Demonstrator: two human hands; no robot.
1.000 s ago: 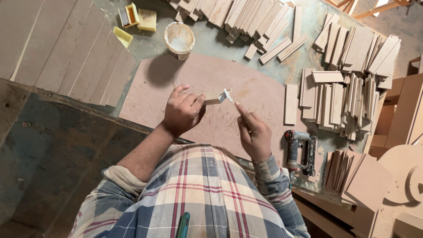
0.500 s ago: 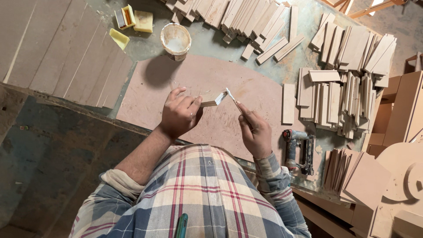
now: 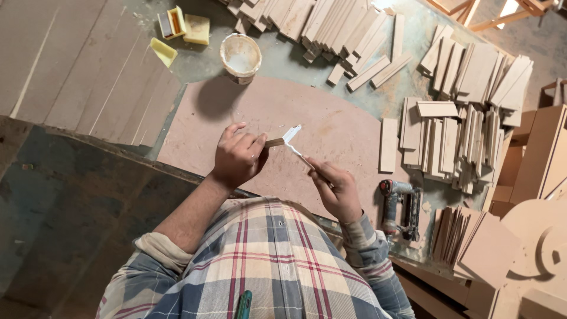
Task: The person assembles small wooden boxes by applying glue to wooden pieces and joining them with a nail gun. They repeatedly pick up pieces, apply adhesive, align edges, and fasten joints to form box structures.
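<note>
A small wooden strip [image 3: 274, 142] is pinched in the fingers of the left hand [image 3: 238, 156], its free end pointing right, held in the air above the rounded brown board [image 3: 331, 127] that lies on the desk [image 3: 407, 35]; the right hand [image 3: 338, 190] is closed around the handle of a thin brush-like applicator [image 3: 297, 147], whose white-smeared tip touches the end of the strip; both hands are clenched on what they hold, near the person's plaid shirt [image 3: 266, 266]; far from the hands, just beyond the board's edge, stands a round white tub [image 3: 240, 57] with pale contents; to its left lie yellow blocks [image 3: 188, 28]; along the far edge a heap of wooden slats [image 3: 331, 26] spreads out; to the right more slats [image 3: 458, 130] are stacked in rows; near and right of the right hand a nail gun [image 3: 398, 207] rests on the desk; further right lean flat boards [image 3: 472, 239].
</note>
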